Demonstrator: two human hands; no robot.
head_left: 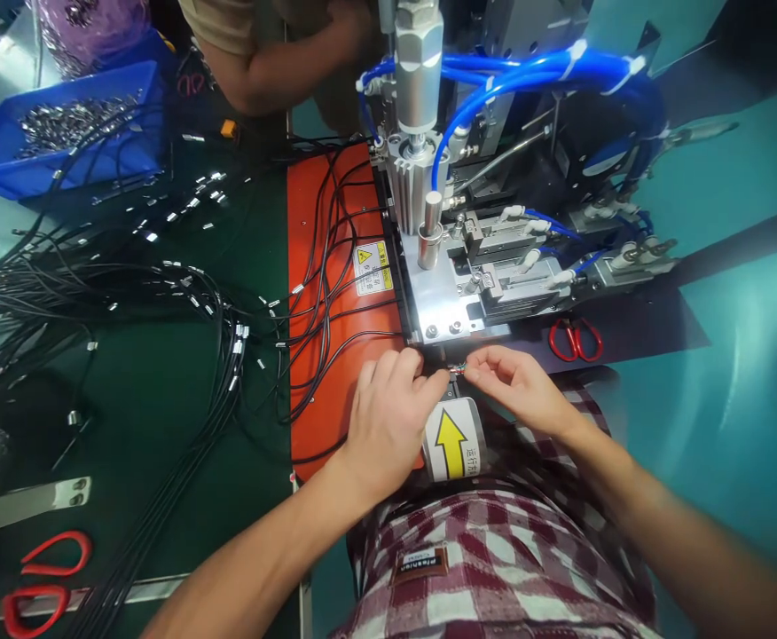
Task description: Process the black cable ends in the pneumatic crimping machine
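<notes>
My left hand (392, 413) is closed at the right edge of the orange plate (349, 390), its fingertips pinching the end of a black cable that is mostly hidden under the hand. Opposite it, my right hand (514, 382) pinches the thin coloured wires (459, 367) at that cable's end. Both sets of fingertips meet just in front of the machine's metal block (443, 302). Below them is a white label with a yellow arrow (452, 439). Several black cables (325, 311) run across the orange plate into the machine.
Red-handled scissors (575, 342) lie right of the machine; another red-handled pair (46, 581) is at lower left. A bundle of black cables (208, 399) with metal ends covers the green table. A blue bin (96, 173) holds small metal parts. Another person's arm (288, 67) is behind.
</notes>
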